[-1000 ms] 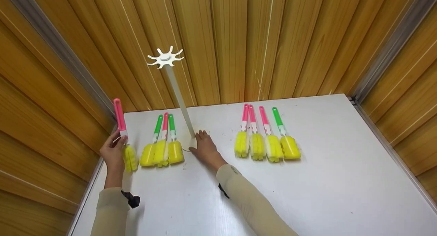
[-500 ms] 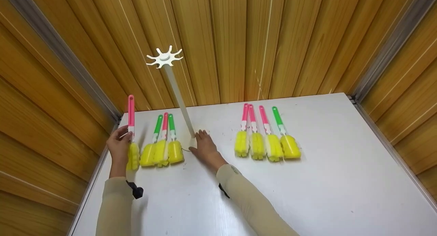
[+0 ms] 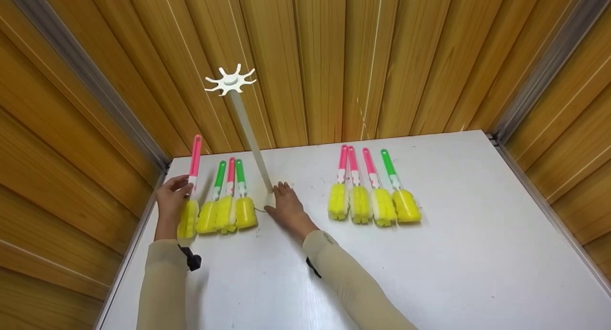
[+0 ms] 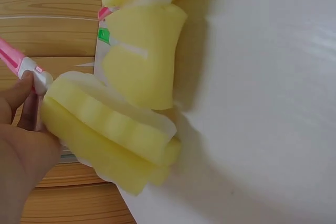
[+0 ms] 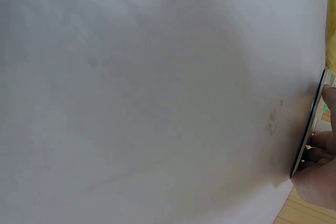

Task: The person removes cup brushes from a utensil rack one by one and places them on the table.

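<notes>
My left hand pinches a sponge bottle brush by the white neck below its pink handle. The handle points up and its yellow sponge head hangs low at the table's left side. Beside it lie more brushes: a green-handled one, a pink-handled one and another green-handled one. A tall white stand has a star-shaped top with several curved hooks. My right hand rests on the stand's round base, fingers extended; the base's dark edge shows in the right wrist view.
Right of the stand, several brushes lie in a row on the white table, among them a pink-handled brush and a green-handled brush. Wood-patterned panels close off the back and both sides.
My left hand has moved right with the pink-handled brush, bringing it close beside the left group; its handle now leans slightly right. My right hand stays on the base.
</notes>
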Demonstrator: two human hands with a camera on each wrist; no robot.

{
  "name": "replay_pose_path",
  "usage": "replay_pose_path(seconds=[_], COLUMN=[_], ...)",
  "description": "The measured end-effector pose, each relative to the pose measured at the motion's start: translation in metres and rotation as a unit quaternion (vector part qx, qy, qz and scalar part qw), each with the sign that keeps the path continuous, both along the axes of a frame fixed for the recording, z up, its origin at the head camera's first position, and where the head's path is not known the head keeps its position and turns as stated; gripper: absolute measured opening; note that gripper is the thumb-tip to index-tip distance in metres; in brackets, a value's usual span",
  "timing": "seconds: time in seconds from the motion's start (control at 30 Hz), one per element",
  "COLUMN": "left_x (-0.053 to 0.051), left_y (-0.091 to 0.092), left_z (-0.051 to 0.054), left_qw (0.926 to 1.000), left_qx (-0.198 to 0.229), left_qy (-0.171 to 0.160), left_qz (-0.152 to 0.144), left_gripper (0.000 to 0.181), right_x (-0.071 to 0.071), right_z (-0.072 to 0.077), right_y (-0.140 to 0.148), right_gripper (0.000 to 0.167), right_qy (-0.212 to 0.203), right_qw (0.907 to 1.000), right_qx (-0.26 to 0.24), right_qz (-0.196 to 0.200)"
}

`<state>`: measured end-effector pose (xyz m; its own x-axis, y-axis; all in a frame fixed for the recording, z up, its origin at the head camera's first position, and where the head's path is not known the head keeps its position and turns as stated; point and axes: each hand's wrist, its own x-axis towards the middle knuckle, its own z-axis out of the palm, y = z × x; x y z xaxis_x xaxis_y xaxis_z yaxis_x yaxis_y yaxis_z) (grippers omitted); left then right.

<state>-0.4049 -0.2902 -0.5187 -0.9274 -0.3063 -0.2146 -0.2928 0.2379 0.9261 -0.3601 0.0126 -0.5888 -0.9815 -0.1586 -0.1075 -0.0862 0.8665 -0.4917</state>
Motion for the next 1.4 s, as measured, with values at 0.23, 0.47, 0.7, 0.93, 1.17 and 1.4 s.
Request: replay_pose_path(seconds=[0.23,0.47,0.7,0.93,1.17,1.4], left_x=[-0.011,-0.014,-0.019,-0.023,-0.020,-0.019], left_y=[0.004,0.011,0.021,0.027,0.029,0.031], left_z=[-0.016,-0.026,-0.031,-0.035,-0.037,-0.038], left_qw=[0.9991,0.9968,0.9918,0.9898,0.9884,0.9883], left_qx=[-0.003,-0.060,-0.102,-0.128,-0.142,-0.143], left_qy=[-0.014,-0.023,-0.045,-0.040,-0.029,-0.035], left_qz=[0.040,0.048,0.063,0.048,0.046,0.040], left_gripper=[0.037,0.034,0.030,0.030,0.027,0.029], right_x=[-0.001,0.000,0.000,0.000,0.001,0.000], right_z=[-0.001,-0.001,-0.001,0.001,0.001,-0.001], right_y=[0.002,-0.002,-0.004,-0.001,-0.001,-0.001], right_gripper=[0.072,0.072,0.073,0.073,0.074,0.072], right_qy=[0.006,0.007,0.005,0.016,0.011,0.021], right_qw=[1.0000,1.0000,1.0000,0.9999,0.9999,0.9997], right_qx=[-0.002,0.002,-0.002,-0.001,-0.005,0.009], right_qz=[-0.005,0.000,0.002,-0.004,-0.003,0.000])
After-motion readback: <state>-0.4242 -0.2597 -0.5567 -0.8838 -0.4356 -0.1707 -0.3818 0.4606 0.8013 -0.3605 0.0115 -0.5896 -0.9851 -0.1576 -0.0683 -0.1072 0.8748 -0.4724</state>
